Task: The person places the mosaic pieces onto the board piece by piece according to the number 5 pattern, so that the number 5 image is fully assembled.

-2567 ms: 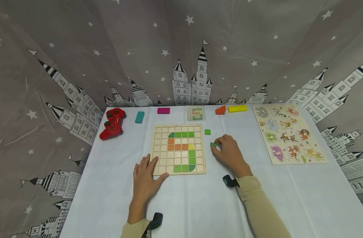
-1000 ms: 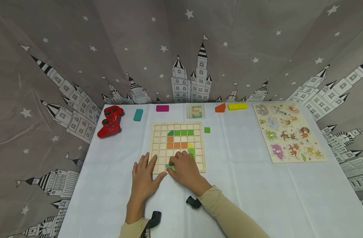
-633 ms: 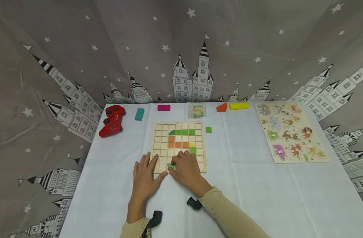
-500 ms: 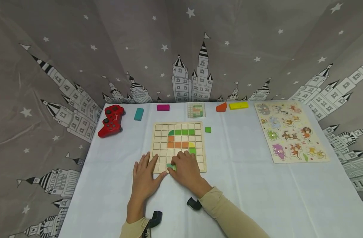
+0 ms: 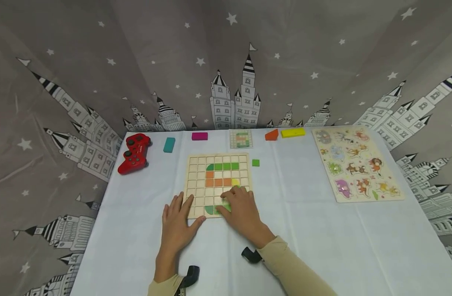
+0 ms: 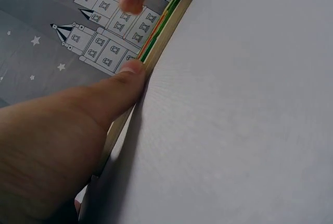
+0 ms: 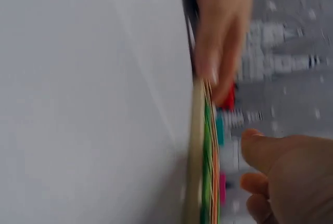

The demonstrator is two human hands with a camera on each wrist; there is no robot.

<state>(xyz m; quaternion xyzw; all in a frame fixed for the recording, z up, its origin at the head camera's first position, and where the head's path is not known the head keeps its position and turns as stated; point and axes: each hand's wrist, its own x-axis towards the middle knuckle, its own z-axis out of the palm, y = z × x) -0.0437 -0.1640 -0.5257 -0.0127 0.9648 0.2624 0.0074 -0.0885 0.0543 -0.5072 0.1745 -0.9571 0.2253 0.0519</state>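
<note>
A wooden grid board point(image 5: 194, 172) lies on the white cloth, with orange, green and yellow tiles set in part of its cells. My left hand point(image 5: 177, 231) rests on its near left corner, fingers spread. In the left wrist view the thumb point(image 6: 127, 81) lies on the board's edge. My right hand point(image 5: 243, 211) is over the near right part, thumb and forefinger apart, with nothing seen between them. It hides some tiles there. A dark green rounded tile point(image 5: 209, 210) sits in the near row, beside the right thumb. One green square tile point(image 5: 256, 163) lies off the board.
Behind the board lies a small pattern card point(image 5: 232, 142). Around it are a magenta block point(image 5: 200, 136), teal block point(image 5: 169, 144), orange block point(image 5: 272, 135) and yellow block point(image 5: 293, 132). A red game controller point(image 5: 135, 153) is at left, an animal puzzle board point(image 5: 331, 187) at right.
My right hand carried the rounded green tile from right of the board to its near row, then let go and shifted slightly right. The left hand has stayed on the corner.
</note>
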